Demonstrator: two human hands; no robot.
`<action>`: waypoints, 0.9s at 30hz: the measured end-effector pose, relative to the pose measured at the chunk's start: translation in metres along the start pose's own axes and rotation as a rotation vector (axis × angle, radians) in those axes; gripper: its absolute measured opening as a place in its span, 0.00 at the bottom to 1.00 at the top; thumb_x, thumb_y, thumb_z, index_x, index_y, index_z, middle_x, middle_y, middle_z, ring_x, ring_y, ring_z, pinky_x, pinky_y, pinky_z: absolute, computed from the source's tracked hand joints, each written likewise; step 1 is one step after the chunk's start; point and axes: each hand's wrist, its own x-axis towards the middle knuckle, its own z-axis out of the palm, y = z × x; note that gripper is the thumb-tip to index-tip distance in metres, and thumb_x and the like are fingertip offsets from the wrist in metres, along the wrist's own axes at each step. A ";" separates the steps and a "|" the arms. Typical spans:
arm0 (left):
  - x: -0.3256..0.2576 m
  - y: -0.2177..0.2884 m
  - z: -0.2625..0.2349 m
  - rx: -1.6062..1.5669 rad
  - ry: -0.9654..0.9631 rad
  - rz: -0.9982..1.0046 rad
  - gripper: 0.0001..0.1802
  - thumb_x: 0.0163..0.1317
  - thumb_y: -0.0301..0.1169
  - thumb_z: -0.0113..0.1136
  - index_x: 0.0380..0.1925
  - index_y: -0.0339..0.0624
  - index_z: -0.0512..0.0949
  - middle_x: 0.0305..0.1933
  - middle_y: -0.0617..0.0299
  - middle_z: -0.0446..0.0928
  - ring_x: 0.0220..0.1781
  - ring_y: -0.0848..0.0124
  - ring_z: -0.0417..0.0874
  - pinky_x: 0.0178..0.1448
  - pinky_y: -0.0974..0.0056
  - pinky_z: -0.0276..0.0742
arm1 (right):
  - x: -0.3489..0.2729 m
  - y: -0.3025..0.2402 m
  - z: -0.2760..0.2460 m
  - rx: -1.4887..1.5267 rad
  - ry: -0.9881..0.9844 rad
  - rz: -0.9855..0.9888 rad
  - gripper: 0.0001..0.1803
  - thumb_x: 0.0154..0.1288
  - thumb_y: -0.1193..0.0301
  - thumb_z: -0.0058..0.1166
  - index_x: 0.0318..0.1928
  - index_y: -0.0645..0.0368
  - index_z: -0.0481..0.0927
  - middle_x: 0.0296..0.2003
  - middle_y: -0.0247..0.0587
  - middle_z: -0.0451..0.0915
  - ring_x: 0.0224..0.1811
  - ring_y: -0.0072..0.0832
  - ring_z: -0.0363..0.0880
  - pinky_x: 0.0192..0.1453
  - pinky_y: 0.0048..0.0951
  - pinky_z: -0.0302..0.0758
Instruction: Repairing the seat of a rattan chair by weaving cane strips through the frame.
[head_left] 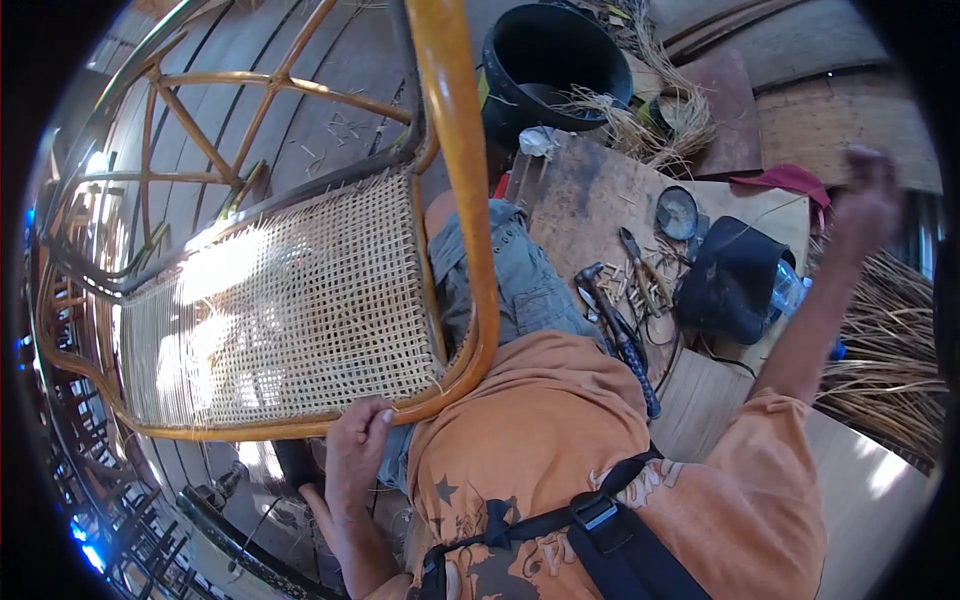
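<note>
L hand, fingers curled, at near edge of woven cane panel (long axis approx. L–R, mostly to hand's L), hold unclear; R hand well apart, blurred, grip can't tell.

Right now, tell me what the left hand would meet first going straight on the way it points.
Most likely the rattan frame's glossy rail, which the left hand seems to touch; the woven cane panel appears just beyond, though depth is hard to judge.

Grey plank floor (partly sunlit)
</note>
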 end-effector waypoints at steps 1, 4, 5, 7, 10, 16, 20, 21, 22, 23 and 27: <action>0.004 0.012 0.007 0.044 -0.042 0.059 0.06 0.60 0.26 0.55 0.33 0.35 0.76 0.27 0.58 0.76 0.28 0.72 0.75 0.35 0.69 0.71 | 0.016 -0.024 -0.024 0.302 0.014 -0.080 0.10 0.62 0.75 0.47 0.43 0.58 0.76 0.36 0.36 0.78 0.37 0.23 0.76 0.45 0.25 0.75; 0.018 0.025 0.037 0.065 -0.147 0.210 0.07 0.60 0.28 0.55 0.34 0.35 0.76 0.29 0.54 0.77 0.30 0.64 0.79 0.36 0.65 0.73 | -0.022 -0.087 -0.007 0.396 -0.005 0.250 0.14 0.63 0.73 0.46 0.50 0.55 0.76 0.36 0.37 0.78 0.37 0.21 0.76 0.44 0.23 0.73; 0.024 0.035 0.045 0.061 -0.157 0.221 0.07 0.60 0.28 0.55 0.34 0.35 0.76 0.29 0.54 0.77 0.30 0.64 0.79 0.36 0.65 0.73 | -0.055 -0.097 0.018 0.397 -0.315 0.235 0.14 0.64 0.71 0.44 0.49 0.57 0.75 0.37 0.39 0.77 0.39 0.23 0.75 0.47 0.24 0.70; 0.025 0.050 0.054 0.076 -0.283 0.233 0.08 0.60 0.29 0.55 0.35 0.36 0.76 0.31 0.51 0.77 0.33 0.59 0.80 0.38 0.63 0.74 | -0.118 -0.094 0.095 -0.073 -0.685 0.184 0.11 0.63 0.73 0.41 0.43 0.58 0.75 0.37 0.44 0.77 0.42 0.33 0.75 0.47 0.31 0.70; 0.025 0.045 0.062 0.102 -0.336 0.225 0.09 0.61 0.29 0.54 0.35 0.33 0.75 0.31 0.58 0.76 0.32 0.71 0.77 0.39 0.69 0.72 | -0.205 -0.038 0.140 -0.128 -0.918 0.435 0.13 0.64 0.64 0.43 0.40 0.61 0.74 0.33 0.57 0.76 0.39 0.50 0.76 0.44 0.41 0.71; 0.019 0.008 0.066 -0.228 -0.287 -0.042 0.09 0.64 0.30 0.52 0.36 0.35 0.74 0.30 0.61 0.77 0.34 0.76 0.75 0.41 0.71 0.71 | -0.271 -0.020 0.100 -0.252 -0.828 0.767 0.14 0.61 0.62 0.48 0.35 0.61 0.75 0.30 0.55 0.78 0.36 0.51 0.77 0.40 0.44 0.72; 0.028 0.015 0.070 -0.213 -0.357 -0.067 0.08 0.65 0.29 0.51 0.38 0.34 0.74 0.33 0.66 0.75 0.36 0.79 0.73 0.44 0.74 0.70 | -0.337 -0.039 0.100 -0.308 -0.903 0.732 0.10 0.54 0.65 0.57 0.33 0.56 0.74 0.31 0.51 0.78 0.37 0.47 0.78 0.40 0.44 0.72; 0.030 0.019 0.070 -0.195 -0.365 -0.062 0.08 0.65 0.29 0.51 0.38 0.34 0.74 0.33 0.66 0.75 0.36 0.79 0.73 0.44 0.74 0.70 | -0.340 -0.047 0.096 -0.380 -0.930 0.717 0.11 0.52 0.67 0.60 0.33 0.55 0.72 0.32 0.50 0.78 0.38 0.48 0.77 0.40 0.44 0.72; 0.032 0.022 0.070 -0.153 -0.393 -0.045 0.08 0.64 0.29 0.51 0.38 0.35 0.74 0.32 0.65 0.76 0.36 0.79 0.73 0.43 0.74 0.70 | -0.349 -0.043 0.097 -0.370 -0.923 0.732 0.11 0.52 0.67 0.60 0.33 0.55 0.72 0.32 0.50 0.78 0.38 0.48 0.77 0.40 0.44 0.72; 0.034 0.024 0.069 -0.113 -0.418 -0.030 0.08 0.64 0.29 0.52 0.38 0.35 0.74 0.32 0.65 0.76 0.36 0.79 0.73 0.43 0.74 0.70 | -0.362 -0.034 0.101 -0.364 -0.811 0.645 0.11 0.53 0.67 0.58 0.34 0.54 0.72 0.32 0.50 0.78 0.38 0.48 0.77 0.40 0.44 0.72; 0.029 0.029 0.062 -0.046 -0.396 -0.056 0.09 0.63 0.30 0.53 0.38 0.36 0.75 0.32 0.65 0.76 0.36 0.79 0.73 0.43 0.73 0.70 | -0.365 -0.038 0.105 -0.414 -0.736 0.499 0.11 0.61 0.65 0.49 0.42 0.54 0.73 0.35 0.50 0.79 0.42 0.50 0.77 0.41 0.48 0.73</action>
